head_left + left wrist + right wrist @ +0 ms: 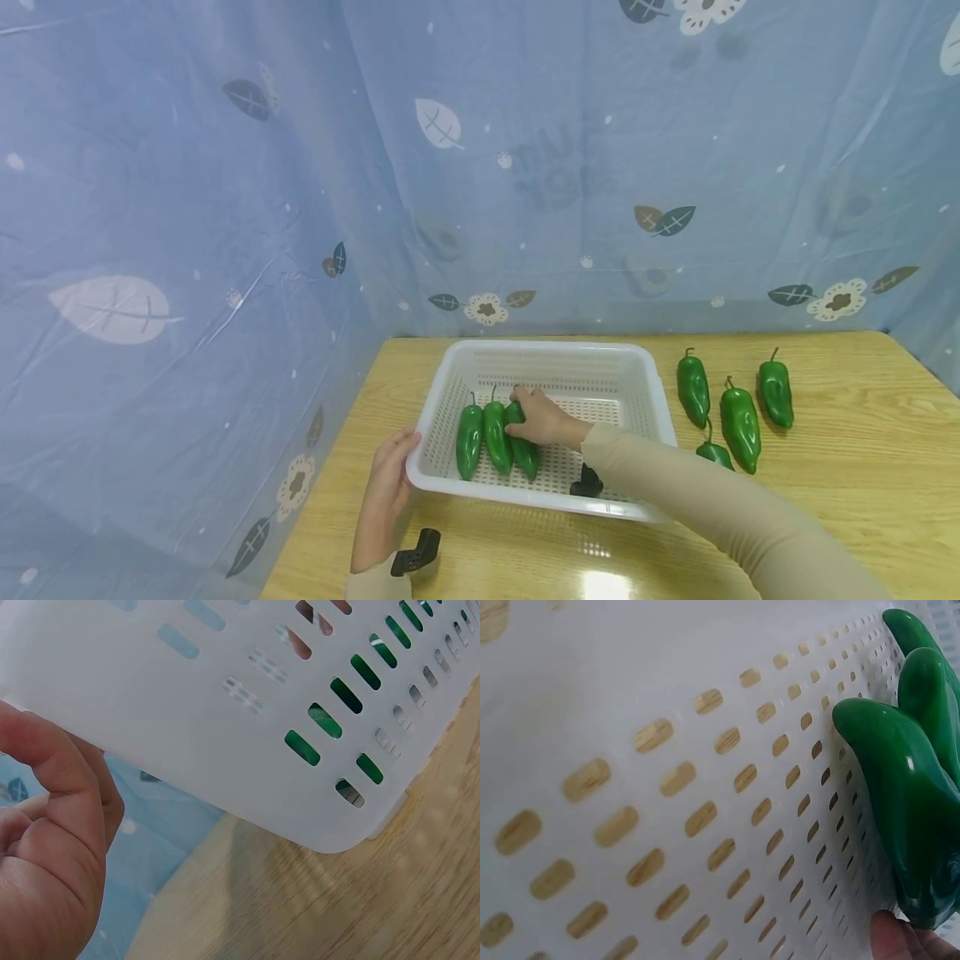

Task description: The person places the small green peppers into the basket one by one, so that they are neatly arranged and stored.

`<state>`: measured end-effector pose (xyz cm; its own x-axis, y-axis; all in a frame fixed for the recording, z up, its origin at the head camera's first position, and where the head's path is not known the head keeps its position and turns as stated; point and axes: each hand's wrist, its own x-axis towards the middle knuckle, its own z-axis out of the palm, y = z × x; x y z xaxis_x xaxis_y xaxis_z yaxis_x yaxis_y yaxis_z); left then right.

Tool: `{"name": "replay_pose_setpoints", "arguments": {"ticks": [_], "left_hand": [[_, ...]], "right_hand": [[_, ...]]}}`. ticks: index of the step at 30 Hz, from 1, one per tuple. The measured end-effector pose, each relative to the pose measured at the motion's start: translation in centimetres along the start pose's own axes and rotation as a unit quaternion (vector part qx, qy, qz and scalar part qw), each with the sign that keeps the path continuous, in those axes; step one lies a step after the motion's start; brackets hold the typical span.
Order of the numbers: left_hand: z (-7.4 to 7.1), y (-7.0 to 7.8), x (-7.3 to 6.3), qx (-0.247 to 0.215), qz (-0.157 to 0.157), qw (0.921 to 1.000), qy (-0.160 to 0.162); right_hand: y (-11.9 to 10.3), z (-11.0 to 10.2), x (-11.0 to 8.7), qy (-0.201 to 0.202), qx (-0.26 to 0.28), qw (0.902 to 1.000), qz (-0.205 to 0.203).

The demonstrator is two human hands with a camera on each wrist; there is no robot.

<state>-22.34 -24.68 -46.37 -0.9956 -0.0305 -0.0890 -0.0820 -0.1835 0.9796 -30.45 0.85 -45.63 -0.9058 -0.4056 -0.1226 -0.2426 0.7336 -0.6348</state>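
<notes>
In the head view a white perforated plastic basket (517,497) stands on the wooden table. My left hand (393,467) grips its rim near the front left corner, with fingers bent at the edge in the left wrist view. Inside, two green peppers (470,442) (497,437) lie side by side at the left, stems pointing away. Just right of them lies a third green pepper (527,458), which my right hand (543,419) holds near its stem end. The right wrist view shows that pepper (900,787) against the basket floor, with fingertips at its lower end.
Right of the basket, several more green peppers (741,429) lie on the table (862,433), one partly hidden by my right sleeve (712,500). A blue patterned curtain (525,208) borders the table behind and on the left.
</notes>
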Motion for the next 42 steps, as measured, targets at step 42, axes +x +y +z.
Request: {"name": "replay_pose_setpoints", "arguments": {"ticks": [42], "left_hand": [[0.0,-0.1,-0.1,-0.016,0.003,0.9998,-0.009]], "right_hand": [[0.6,-5.7,0.0,0.058,0.029,0.9978,-0.014]]}}
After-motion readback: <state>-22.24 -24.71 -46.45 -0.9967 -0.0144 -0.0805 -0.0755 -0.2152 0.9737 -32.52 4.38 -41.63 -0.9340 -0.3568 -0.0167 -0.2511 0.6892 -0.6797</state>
